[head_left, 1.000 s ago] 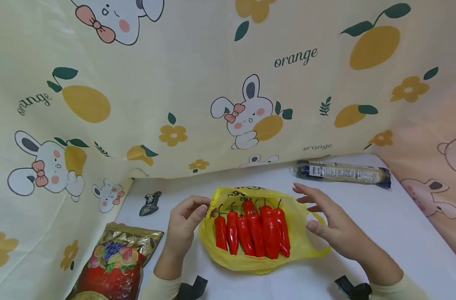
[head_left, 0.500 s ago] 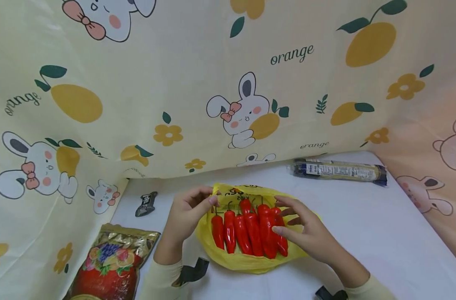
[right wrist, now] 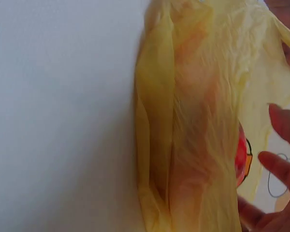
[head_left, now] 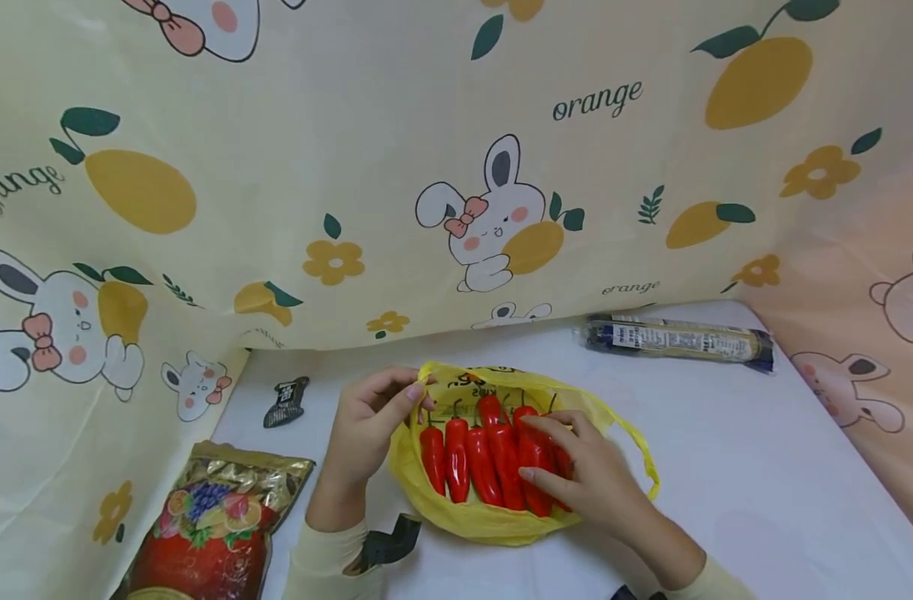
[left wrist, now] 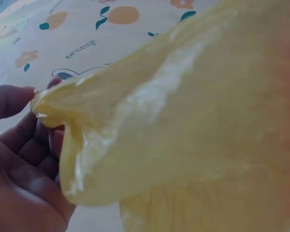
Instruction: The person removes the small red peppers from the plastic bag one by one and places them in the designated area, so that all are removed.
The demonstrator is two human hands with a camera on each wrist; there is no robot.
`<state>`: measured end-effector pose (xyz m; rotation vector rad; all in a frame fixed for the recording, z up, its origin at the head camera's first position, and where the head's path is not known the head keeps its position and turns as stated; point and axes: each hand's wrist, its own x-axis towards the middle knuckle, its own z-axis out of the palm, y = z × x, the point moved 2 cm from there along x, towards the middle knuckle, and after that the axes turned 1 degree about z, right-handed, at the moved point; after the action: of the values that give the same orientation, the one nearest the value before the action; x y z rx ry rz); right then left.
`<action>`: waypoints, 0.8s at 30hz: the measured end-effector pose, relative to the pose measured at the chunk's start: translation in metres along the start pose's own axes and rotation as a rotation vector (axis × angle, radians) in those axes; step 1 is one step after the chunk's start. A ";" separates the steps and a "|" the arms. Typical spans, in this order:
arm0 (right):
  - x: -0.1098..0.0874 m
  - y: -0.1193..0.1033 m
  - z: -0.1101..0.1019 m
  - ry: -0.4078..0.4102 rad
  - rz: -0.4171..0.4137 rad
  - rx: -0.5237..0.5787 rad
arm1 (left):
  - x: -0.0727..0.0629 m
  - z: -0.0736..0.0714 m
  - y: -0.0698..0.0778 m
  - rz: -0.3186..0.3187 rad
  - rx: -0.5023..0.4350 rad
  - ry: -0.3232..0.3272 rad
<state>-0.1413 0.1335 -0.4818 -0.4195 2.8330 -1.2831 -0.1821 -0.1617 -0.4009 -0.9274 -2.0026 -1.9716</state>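
Note:
A yellow plastic bag [head_left: 494, 532] lies spread open, with several glossy red chili peppers [head_left: 483, 468] side by side in its mouth. At the bag's left edge my left hand [head_left: 360, 433] pinches the plastic between thumb and fingers; the pinched corner of the bag [left wrist: 125, 121] shows in the left wrist view. My right hand [head_left: 602, 471] reaches over the rightmost peppers, its fingers spread and partly covering them. In the right wrist view the right hand's fingers [right wrist: 280, 166] are close to a red pepper [right wrist: 240, 154], mostly hidden behind the bag.
A red and gold fruit-printed pouch [head_left: 208, 533] lies at the front left. Behind it is a small black packet [head_left: 286, 402]. A long, dark-ended wrapped package [head_left: 677, 340] lies at the back right, near the printed curtain [head_left: 396, 167].
My right hand has moved left from beside the bag to over the rightmost peppers. The left hand has taken the bag's left edge and lifted it slightly.

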 end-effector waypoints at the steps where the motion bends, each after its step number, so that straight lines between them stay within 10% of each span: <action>1: 0.000 -0.001 0.002 0.003 0.005 -0.013 | 0.000 0.000 0.000 -0.002 0.001 0.000; 12: 0.005 -0.008 0.015 0.030 0.080 -0.131 | -0.002 -0.002 0.001 0.021 0.010 0.006; 24: 0.007 -0.013 0.010 0.077 0.150 0.036 | -0.004 -0.003 0.000 0.006 0.011 0.018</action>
<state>-0.1439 0.1160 -0.4781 -0.1560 2.8344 -1.3466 -0.1800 -0.1652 -0.4024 -0.9087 -1.9963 -1.9568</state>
